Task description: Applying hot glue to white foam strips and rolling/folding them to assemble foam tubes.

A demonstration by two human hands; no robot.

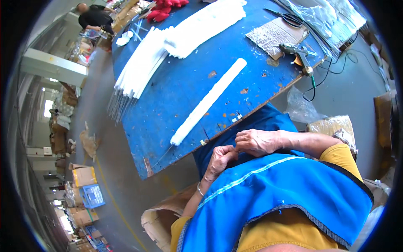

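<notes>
The long white foam-like rod (pixel 208 101) lies flat on the blue table (pixel 180 88), running aslant from its upper right end down to the table's near edge. A thin wire stem juts from its lower end past that edge. It lies apart from both hands.

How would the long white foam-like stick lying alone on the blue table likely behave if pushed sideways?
The white stick looks rounded, so it would probably roll. Its foam-like surface suggests it is light. A thin wire at its lower end might drag or catch on the table.
</notes>
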